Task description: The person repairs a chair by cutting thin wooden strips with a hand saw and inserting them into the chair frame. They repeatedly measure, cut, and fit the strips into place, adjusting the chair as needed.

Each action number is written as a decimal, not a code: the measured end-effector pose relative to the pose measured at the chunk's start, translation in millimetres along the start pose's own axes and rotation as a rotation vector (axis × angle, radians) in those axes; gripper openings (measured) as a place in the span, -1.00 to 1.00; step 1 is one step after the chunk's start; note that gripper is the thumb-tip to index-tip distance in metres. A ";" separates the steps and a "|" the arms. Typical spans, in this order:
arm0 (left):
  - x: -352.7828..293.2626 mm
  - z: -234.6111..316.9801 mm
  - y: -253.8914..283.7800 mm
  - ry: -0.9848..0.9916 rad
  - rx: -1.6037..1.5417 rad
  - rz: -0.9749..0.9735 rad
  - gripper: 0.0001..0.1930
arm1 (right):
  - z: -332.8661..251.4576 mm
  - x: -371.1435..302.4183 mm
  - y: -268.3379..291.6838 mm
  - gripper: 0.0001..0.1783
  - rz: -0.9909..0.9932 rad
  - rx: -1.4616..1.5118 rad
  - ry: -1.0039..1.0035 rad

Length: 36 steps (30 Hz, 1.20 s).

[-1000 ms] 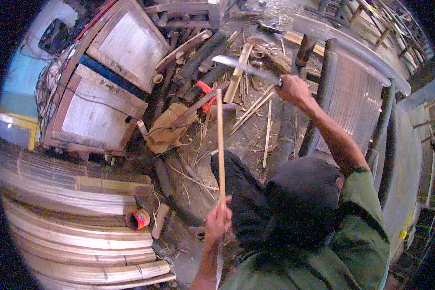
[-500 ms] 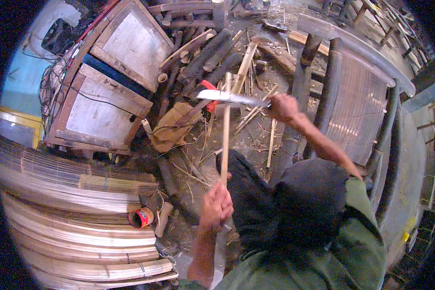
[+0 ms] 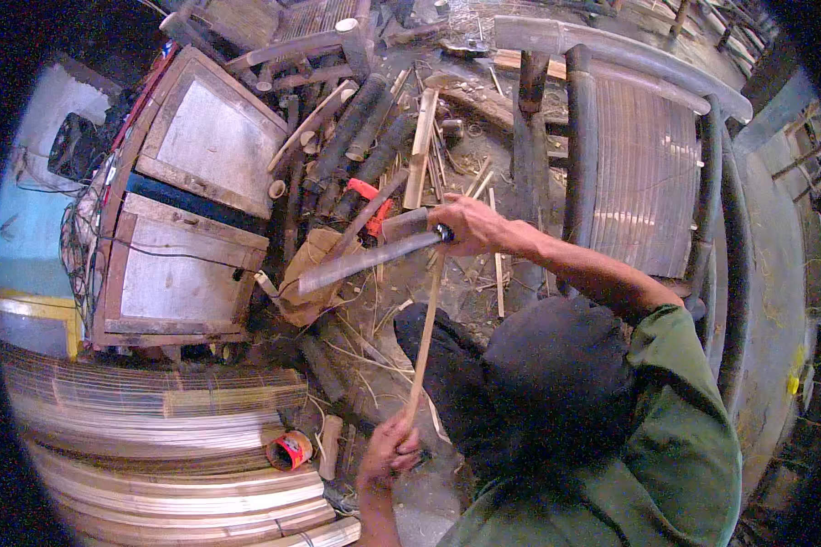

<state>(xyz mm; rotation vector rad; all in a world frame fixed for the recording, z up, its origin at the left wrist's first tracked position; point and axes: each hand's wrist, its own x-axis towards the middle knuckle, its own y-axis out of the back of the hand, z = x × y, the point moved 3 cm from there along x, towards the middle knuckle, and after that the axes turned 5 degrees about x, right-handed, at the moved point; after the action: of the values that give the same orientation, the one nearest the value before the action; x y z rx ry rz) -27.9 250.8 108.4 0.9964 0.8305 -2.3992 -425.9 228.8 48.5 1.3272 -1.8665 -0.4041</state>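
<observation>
My left hand is closed around the near end of a thin bamboo strip. The strip slants away from me, its far part passing beneath my right hand. That hand grips the handle of a machete, whose slightly blurred blade points left and a little toward me. The handle end of the blade lies close to the strip; whether they touch cannot be made out. My green sleeve shows at the right.
Cut bamboo poles and split pieces litter the floor ahead. A wooden cabinet stands left. Stacked bamboo slats and a red tin lie at lower left. A bamboo bench stands right, with an orange-red object mid-floor.
My right hand has moved left and nearer along the strip, and the machete now angles down to the left. My left hand has come nearer with the strip. The whole view has shifted somewhat.
</observation>
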 end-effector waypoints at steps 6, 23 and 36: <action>39.0 0.5 9.2 -0.422 -0.299 -0.014 -0.40 | -23.2 -49.6 -20.3 -0.71 -0.267 -0.105 -0.371; 106.7 79.0 -15.7 -0.514 0.039 0.486 -0.61 | -88.5 -14.2 -40.9 -0.74 -0.351 -0.336 -0.195; -14.8 -8.7 -44.1 -0.255 0.397 0.339 -0.57 | 99.0 -42.2 65.2 -0.77 -0.046 -0.484 -0.636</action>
<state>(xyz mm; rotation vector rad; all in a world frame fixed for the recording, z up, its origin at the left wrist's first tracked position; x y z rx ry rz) -38.8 291.2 130.5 0.8582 0.0824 -2.3622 -536.6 274.9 10.6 0.9661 -2.0391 -1.3336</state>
